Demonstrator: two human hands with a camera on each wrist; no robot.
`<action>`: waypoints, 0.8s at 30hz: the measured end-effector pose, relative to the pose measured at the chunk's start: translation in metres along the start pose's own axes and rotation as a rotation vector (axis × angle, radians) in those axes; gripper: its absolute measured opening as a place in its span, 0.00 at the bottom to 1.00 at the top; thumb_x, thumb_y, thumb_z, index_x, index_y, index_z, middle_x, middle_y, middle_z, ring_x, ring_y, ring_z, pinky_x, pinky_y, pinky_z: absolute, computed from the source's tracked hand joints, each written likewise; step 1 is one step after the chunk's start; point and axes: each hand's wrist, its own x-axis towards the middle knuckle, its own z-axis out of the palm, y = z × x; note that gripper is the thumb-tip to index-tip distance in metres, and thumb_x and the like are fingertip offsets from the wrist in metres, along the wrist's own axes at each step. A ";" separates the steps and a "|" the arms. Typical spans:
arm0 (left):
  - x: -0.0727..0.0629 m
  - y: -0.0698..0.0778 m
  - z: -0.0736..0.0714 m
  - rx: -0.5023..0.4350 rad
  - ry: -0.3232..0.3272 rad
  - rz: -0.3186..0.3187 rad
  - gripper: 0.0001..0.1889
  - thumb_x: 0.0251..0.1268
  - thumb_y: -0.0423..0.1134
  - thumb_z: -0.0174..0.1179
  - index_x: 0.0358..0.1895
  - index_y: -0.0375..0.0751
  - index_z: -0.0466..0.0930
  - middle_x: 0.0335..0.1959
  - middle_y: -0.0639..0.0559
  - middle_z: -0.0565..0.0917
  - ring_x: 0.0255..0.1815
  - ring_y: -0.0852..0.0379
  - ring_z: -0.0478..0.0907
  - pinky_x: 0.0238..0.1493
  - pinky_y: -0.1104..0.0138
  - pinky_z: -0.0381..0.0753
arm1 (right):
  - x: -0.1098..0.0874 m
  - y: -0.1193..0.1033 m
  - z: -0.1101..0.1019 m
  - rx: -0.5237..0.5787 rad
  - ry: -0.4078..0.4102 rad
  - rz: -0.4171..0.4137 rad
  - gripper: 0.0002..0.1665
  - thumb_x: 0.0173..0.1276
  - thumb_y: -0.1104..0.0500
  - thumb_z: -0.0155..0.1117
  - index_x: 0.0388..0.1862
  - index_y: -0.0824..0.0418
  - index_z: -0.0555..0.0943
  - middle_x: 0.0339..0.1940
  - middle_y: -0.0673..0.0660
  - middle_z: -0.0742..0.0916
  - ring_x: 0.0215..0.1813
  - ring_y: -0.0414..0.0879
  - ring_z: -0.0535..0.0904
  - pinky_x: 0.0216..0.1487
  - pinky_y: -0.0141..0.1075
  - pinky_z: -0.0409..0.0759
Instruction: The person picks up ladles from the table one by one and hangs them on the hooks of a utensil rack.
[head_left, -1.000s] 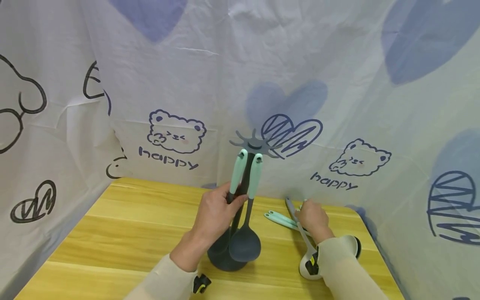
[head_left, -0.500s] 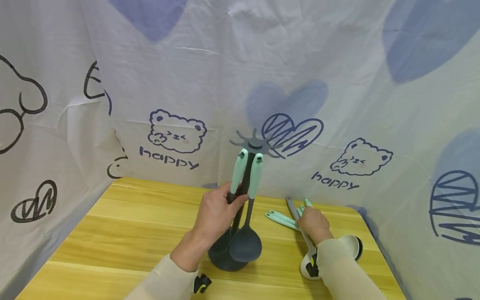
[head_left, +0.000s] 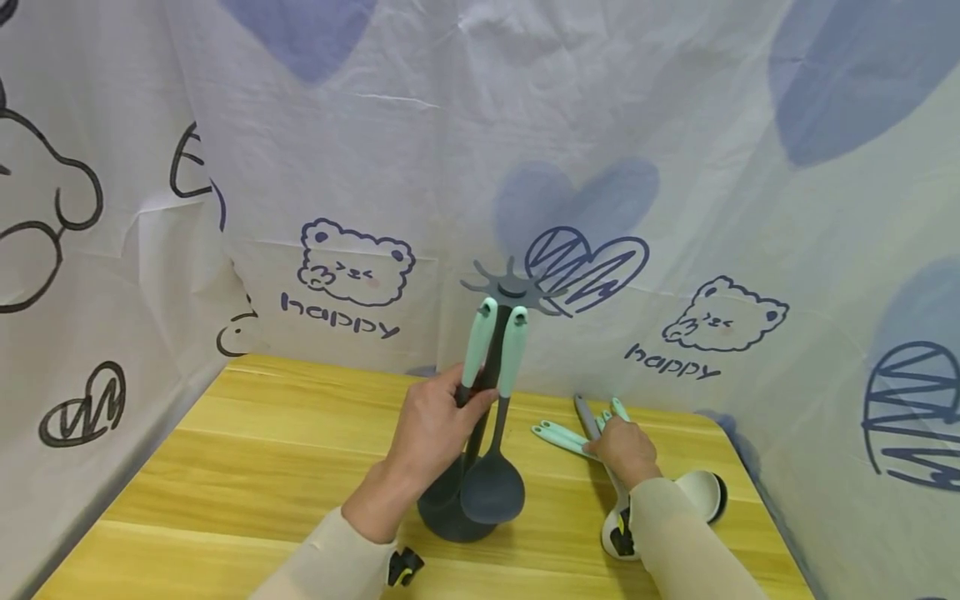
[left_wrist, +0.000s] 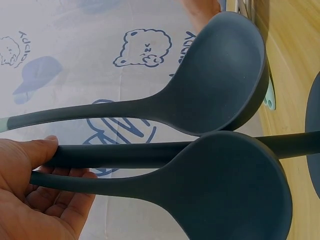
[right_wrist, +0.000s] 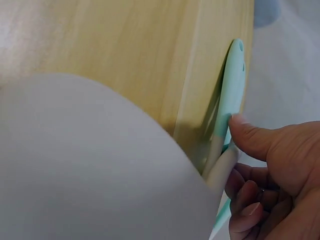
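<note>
In the head view my left hand (head_left: 431, 425) grips the dark pole of a utensil stand (head_left: 491, 367). Two dark ladles with mint handles hang there. The front ladle (head_left: 493, 487) shows its bowl; the other's round head (left_wrist: 235, 187) is clearer in the left wrist view, its neck passing through the same hand. My right hand (head_left: 630, 450) is among loose utensils at the right. In the right wrist view its thumb touches a mint handle (right_wrist: 231, 90), and its other fingers curl loosely beside a pale neck (right_wrist: 222, 167). Some of their contact is hidden.
A pale ladle (head_left: 611, 533) with a grey handle lies across two mint handles (head_left: 558, 435). Another pale bowl (head_left: 701, 496) shows beyond the right sleeve. The stand's hooks (head_left: 510, 287) spread at its top. Patterned cloth (head_left: 450, 167) hangs behind the wooden table (head_left: 285, 450).
My right hand has shifted slightly toward me, uncovering more mint handle ends behind it, and its thumb has come against the left pair. My left hand and the stand stay put.
</note>
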 end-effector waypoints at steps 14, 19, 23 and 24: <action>0.000 0.000 0.000 0.020 -0.002 0.010 0.06 0.70 0.42 0.71 0.45 0.47 0.87 0.29 0.53 0.88 0.25 0.60 0.79 0.25 0.66 0.79 | -0.002 0.004 0.000 0.078 -0.003 -0.041 0.21 0.62 0.51 0.79 0.36 0.65 0.80 0.37 0.62 0.86 0.38 0.56 0.81 0.41 0.51 0.81; 0.000 0.001 -0.001 0.025 0.003 0.015 0.07 0.70 0.42 0.72 0.46 0.47 0.87 0.28 0.53 0.87 0.24 0.60 0.78 0.24 0.66 0.79 | -0.006 0.005 -0.005 0.102 0.007 -0.060 0.14 0.59 0.55 0.74 0.26 0.61 0.78 0.28 0.59 0.84 0.30 0.53 0.79 0.29 0.44 0.77; 0.000 0.001 -0.001 0.026 0.001 0.013 0.08 0.70 0.42 0.72 0.47 0.46 0.87 0.29 0.53 0.88 0.25 0.60 0.79 0.25 0.66 0.80 | -0.010 0.003 -0.011 0.088 0.022 -0.075 0.12 0.61 0.55 0.72 0.29 0.61 0.80 0.30 0.60 0.85 0.31 0.54 0.79 0.28 0.45 0.77; 0.000 0.001 -0.001 0.026 0.000 0.014 0.08 0.70 0.42 0.72 0.46 0.46 0.87 0.29 0.53 0.88 0.25 0.59 0.79 0.25 0.66 0.80 | -0.010 0.003 -0.012 0.084 0.024 -0.082 0.13 0.63 0.54 0.71 0.29 0.61 0.79 0.30 0.60 0.85 0.31 0.54 0.78 0.28 0.45 0.77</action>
